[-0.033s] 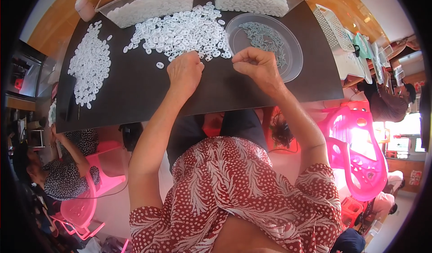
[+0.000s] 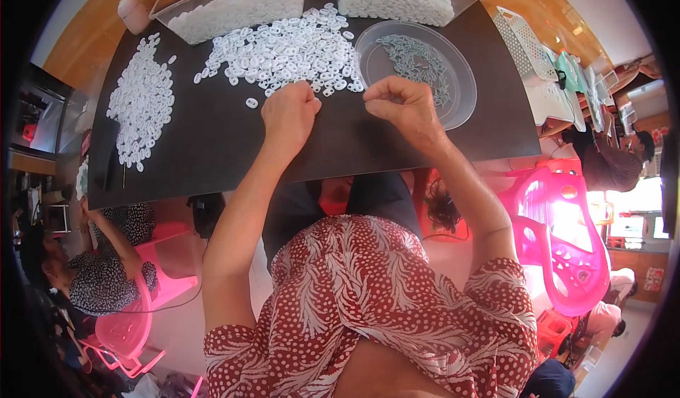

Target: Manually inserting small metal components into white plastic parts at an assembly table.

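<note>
Both hands are over the dark table (image 2: 212, 139), next to the near edge of a big heap of small white oval plastic pieces with holes (image 2: 283, 51). My left hand (image 2: 289, 118) is curled into a fist, and whatever it holds is hidden inside. My right hand (image 2: 407, 111) pinches thumb against forefinger in front of a round clear tray (image 2: 464, 104); anything between the fingertips is too small to name. Thin grey-green screw-like pieces (image 2: 411, 54) lie in that tray. One white oval piece (image 2: 251, 103) sits alone left of my left hand.
A second pile of white ovals (image 2: 142, 100) spreads along the left side, by a dark flat strip (image 2: 112, 150). Two clear bins (image 2: 241, 12) of white pieces line the far edge. Pink chairs (image 2: 559, 235) stand right and left; a seated person (image 2: 106, 277) is at left.
Almost nothing differs. My left hand has shifted very slightly to the left, and both hands keep their closed shape.
</note>
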Demonstrator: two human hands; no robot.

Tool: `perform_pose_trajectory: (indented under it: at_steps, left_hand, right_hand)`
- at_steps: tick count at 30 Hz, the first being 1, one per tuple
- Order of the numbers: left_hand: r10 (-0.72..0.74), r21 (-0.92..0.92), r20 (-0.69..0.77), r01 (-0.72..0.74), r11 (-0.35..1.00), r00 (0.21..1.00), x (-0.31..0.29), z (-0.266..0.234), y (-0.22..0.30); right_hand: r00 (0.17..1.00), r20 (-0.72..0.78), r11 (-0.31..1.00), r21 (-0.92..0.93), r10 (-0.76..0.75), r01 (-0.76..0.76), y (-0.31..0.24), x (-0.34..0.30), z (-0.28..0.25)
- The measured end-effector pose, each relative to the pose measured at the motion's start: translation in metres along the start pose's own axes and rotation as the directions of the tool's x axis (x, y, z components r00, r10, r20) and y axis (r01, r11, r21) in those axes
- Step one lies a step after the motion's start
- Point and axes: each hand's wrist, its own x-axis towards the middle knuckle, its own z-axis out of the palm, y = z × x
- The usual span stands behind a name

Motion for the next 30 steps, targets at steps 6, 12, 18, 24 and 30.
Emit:
perform_pose_trajectory:
  at_steps: [6, 12, 18, 24, 30]
  left_hand:
    - [-0.2, -0.814, 0.289, 0.35, 0.464, 0.936, -0.036, -0.027, 0.007]
    - [-0.244, -0.957, 0.183, 0.229, 0.178, 0.952, -0.058, -0.034, 0.013]
    - [-0.284, -0.972, 0.195, 0.224, 0.073, 0.939, -0.069, -0.04, 0.011]
    - [-0.318, -0.981, 0.119, 0.161, 0.11, 0.941, -0.075, -0.041, 0.01]
    - [-0.278, -0.98, 0.163, 0.187, 0.062, 0.947, -0.082, -0.038, 0.003]
  right_hand:
    - [0.996, 0.085, 0.994, 0.099, 0.034, -0.042, -0.011, -0.01, 0.023]
    - [0.988, 0.147, 0.993, 0.105, 0.038, -0.054, -0.026, -0.008, 0.047]
    - [0.981, 0.19, 0.993, 0.114, 0.022, -0.044, -0.027, -0.008, 0.061]
    - [0.978, 0.205, 0.99, 0.122, 0.041, -0.067, -0.033, -0.008, 0.068]
    - [0.986, 0.168, 0.98, 0.199, -0.019, -0.015, -0.03, -0.009, 0.078]
